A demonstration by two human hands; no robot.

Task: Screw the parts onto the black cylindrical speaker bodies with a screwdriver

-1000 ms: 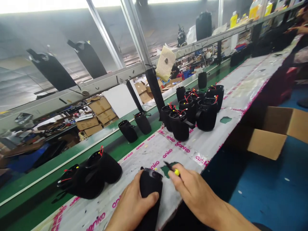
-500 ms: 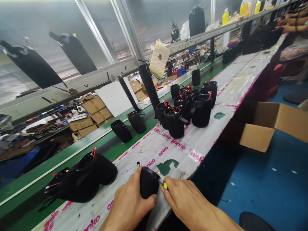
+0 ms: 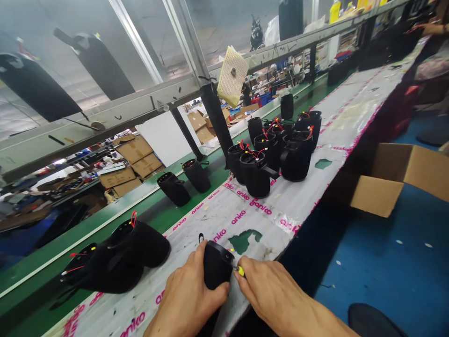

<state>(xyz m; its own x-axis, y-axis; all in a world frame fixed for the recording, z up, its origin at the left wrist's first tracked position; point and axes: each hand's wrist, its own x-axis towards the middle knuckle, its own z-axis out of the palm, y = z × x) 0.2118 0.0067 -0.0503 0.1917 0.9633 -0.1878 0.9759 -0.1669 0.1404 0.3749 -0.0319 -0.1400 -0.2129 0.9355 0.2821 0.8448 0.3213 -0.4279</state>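
"Two grips are in view; what is each one doing?"

"The left grip (image 3: 191, 290) is wrapped around a black housing (image 3: 216, 267), thumb on the near side, fingers on the far side. The right grip (image 3: 271, 288) is closed on a slim tool (image 3: 240, 271) with a yellow part showing between the fingers."

"And where is that housing?"

"At the near edge of the pink-lettered tabletop (image 3: 212, 216), low in the middle of the view. It is tilted, its dark rim towards the right hand, and its lower part is mostly hidden by the left."

"Does the tool reach it?"

"Its thin shaft points at the rim and meets it or comes just beside it; the tip is too small to tell which."

"What stands around them?"

"Beyond the hands, a cluster of black containers (image 3: 257, 178) is gathered on the tabletop, with wires sprouting from the tops. A separate pair (image 3: 173, 189) stands on the green strip (image 3: 42, 275). Left of the left grip, a dark group (image 3: 150, 243) sits close together, red wires (image 3: 133, 219) poking out."

"And at the right?"

"An open cardboard box (image 3: 377, 194), above the blue floor (image 3: 379, 262)."
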